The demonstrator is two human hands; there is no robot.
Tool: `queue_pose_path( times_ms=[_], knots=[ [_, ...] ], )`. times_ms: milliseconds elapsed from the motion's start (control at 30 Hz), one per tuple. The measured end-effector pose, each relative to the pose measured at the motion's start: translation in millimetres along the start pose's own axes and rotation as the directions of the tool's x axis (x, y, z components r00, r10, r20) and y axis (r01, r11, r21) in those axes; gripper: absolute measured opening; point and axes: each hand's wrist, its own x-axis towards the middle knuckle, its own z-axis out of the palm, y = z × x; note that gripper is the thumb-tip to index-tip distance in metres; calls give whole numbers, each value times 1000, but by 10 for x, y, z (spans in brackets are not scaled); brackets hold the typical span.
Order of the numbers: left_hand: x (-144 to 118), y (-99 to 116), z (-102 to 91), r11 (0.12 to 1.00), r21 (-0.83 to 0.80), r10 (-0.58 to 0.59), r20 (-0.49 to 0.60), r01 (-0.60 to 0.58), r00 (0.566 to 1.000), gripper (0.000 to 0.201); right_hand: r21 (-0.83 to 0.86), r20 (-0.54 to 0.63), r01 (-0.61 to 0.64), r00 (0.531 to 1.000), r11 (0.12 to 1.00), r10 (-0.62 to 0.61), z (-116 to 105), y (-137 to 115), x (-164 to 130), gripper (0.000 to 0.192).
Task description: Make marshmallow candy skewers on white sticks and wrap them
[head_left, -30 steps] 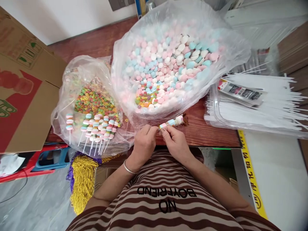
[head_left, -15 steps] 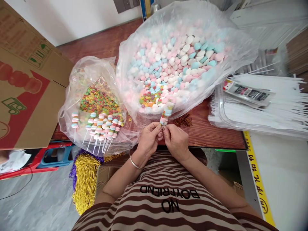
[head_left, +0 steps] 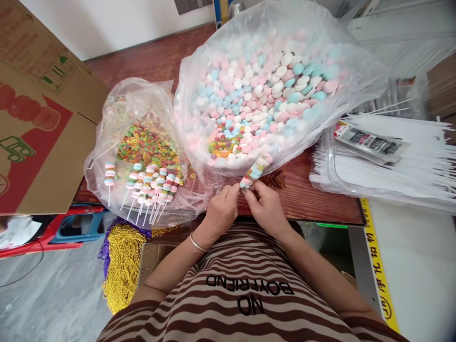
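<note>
Between my hands, a wrapped marshmallow candy skewer (head_left: 255, 171) in pink, white, yellow and blue tilts up to the right. My left hand (head_left: 223, 209) pinches the gathered lower end of it. The fingers of my right hand (head_left: 268, 209) are closed on that same end, thumb near the left fingertips. Whether a stick or a tie is under the fingers I cannot make out. Just right of the skewer lie brown-gold twist ties (head_left: 275, 180). Beyond it spreads a large clear bag (head_left: 192, 71) of pastel marshmallow discs (head_left: 245, 97) and some ring gummies (head_left: 224, 145).
To the left, a smaller clear bag (head_left: 123, 92) holds ring gummies (head_left: 147, 147); several candy skewers (head_left: 153, 183) lie on it. A cardboard box (head_left: 42, 109) stands far left. At right, a plastic tray (head_left: 317, 183) carries white sticks (head_left: 423, 166) and printed packets (head_left: 370, 142).
The candy skewer has tipped from nearly upright to a slant toward the right. My right hand has turned slightly; both hands still grip its lower end. The view has shifted a little.
</note>
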Motion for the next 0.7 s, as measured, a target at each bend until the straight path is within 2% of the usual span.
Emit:
queue_pose_path(
  times_ms=[100, 167, 267, 333, 400, 433, 467, 500, 533, 567, 600, 633, 667, 700],
  knots=[
    [-14, 21, 18, 1000, 17, -6, -65, 7, 998, 29, 29, -62, 32, 998, 999, -30, 82, -29, -15, 21],
    [-3, 35, 44, 999, -32, -40, -123, 36, 992, 28, 177, -73, -10, 997, 984, 23, 148, -31, -20, 18],
    [64, 18, 60, 977, -213, -70, -210, 24, 975, 27, 451, 31, -106, 994, 886, 103, 193, -19, -9, 24],
    [133, -5, -27, 940, -341, -83, -241, -5, 967, 28, 513, 108, -99, 993, 853, 50, 130, -31, 23, 29],
    [180, -1, -245, 920, -390, -153, -295, 27, 943, 29, 383, 75, 37, 995, 923, -71, -23, -70, 86, 25],
    [180, 20, -396, 911, -408, -220, -342, 66, 914, 33, 229, 1, 162, 986, 960, -167, -123, -98, 129, 19],
    [160, 54, -560, 885, -453, -307, -390, 109, 868, 40, 23, -82, 290, 954, 957, -287, -230, -130, 178, 11],
    [124, 101, -721, 821, -562, -377, -409, 96, 831, 39, -194, -149, 402, 890, 895, -432, -335, -164, 230, 4],
    [76, 156, -864, 687, -722, -417, -302, 80, 857, 26, -388, -175, 476, 802, 789, -571, -431, -203, 280, 4],
    [28, 214, -974, 474, -866, -323, 0, 162, 946, 20, -529, -152, 532, 708, 662, -690, -510, -248, 324, 10],
    [-10, 270, -1044, 262, -900, -87, 338, 349, 937, 30, -611, -91, 582, 621, 536, -778, -570, -300, 356, 15],
    [-29, 319, -1073, 122, -816, 165, 578, 565, 799, 43, -644, -17, 633, 548, 429, -836, -608, -360, 370, 19],
    [-22, 355, -1068, 27, -726, 296, 662, 687, 688, 58, -640, 56, 689, 484, 341, -873, -626, -427, 363, 21],
    [10, 375, -1041, -57, -669, 337, 686, 741, 645, 74, -608, 117, 745, 428, 276, -896, -624, -497, 335, 20]
  ],
)
